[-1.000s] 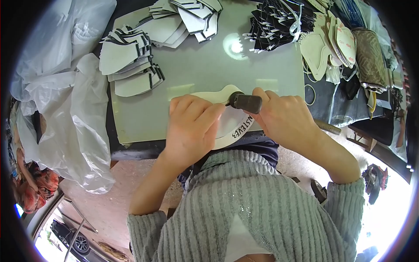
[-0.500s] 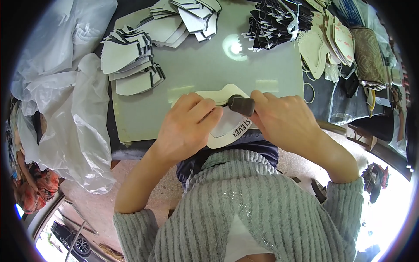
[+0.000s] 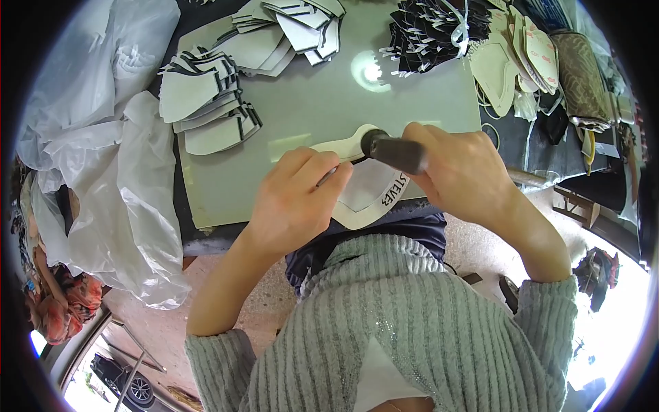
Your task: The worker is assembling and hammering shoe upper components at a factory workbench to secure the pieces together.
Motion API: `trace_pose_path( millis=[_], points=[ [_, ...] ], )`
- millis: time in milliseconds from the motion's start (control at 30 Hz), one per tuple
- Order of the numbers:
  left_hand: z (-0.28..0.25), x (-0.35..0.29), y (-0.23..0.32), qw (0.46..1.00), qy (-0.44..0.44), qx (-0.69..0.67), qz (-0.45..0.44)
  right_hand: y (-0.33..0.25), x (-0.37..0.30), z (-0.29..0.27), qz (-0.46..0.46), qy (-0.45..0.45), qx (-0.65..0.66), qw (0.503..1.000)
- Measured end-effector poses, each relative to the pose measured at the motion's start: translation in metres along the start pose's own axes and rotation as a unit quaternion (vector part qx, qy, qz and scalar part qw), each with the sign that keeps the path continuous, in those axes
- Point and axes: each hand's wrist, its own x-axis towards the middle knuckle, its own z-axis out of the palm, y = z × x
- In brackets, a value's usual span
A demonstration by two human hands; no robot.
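Observation:
In front of me on the board, close to my body, lies a cream curved piece (image 3: pixel 350 218) shaped like a shoe-upper pattern, with black lettering along one edge. A pale grey-white panel (image 3: pixel 374 184) sits inside its outline, and a short dark edge shows at its top. My left hand (image 3: pixel 295 196) is closed at the piece's left side, fingertips pinched; a thin grey sliver shows between them. My right hand (image 3: pixel 460 175) is wrapped round a dark hammer (image 3: pixel 395 152), its blunt head over the piece's upper right part. The hammer's handle is mostly hidden, and the head is blurred.
Stacks of white pieces with black edges (image 3: pixel 213 134) lie at the board's far left. A bundle of black pieces (image 3: pixel 429 34) tied with white ribbon lies at the far right. Beyond it are cream shaped pieces (image 3: pixel 495 69) and a brown patterned roll (image 3: pixel 580 75). Clear plastic sheeting (image 3: pixel 147 199) hangs left.
The hammer has swung up and to the right, its head now tilted and blurred. My right hand has shifted right. The left hand stays almost in place.

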Motion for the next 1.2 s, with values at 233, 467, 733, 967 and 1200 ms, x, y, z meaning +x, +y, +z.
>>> trace_pose_path(
  millis=[233,467,733,967,1200],
  points=[
    [0.004,0.002,0.000,1.000,0.007,0.009,-0.011,-0.010,-0.002,0.008,-0.003,0.007,-0.012,1.000],
    [-0.004,-0.006,0.003,0.998,0.011,-0.016,-0.056,-0.006,-0.002,0.013,-0.001,0.008,-0.009,1.000],
    [-0.004,-0.007,0.000,0.999,0.027,0.009,-0.018,-0.013,-0.002,0.009,-0.034,0.106,0.093,0.989],
    [-0.003,-0.009,0.002,0.999,0.043,0.019,-0.024,-0.017,0.003,0.016,-0.024,0.049,0.036,0.998],
    [-0.007,-0.019,-0.002,0.999,0.027,0.027,-0.032,-0.009,0.004,0.017,-0.001,-0.022,-0.013,1.000]
  ],
)
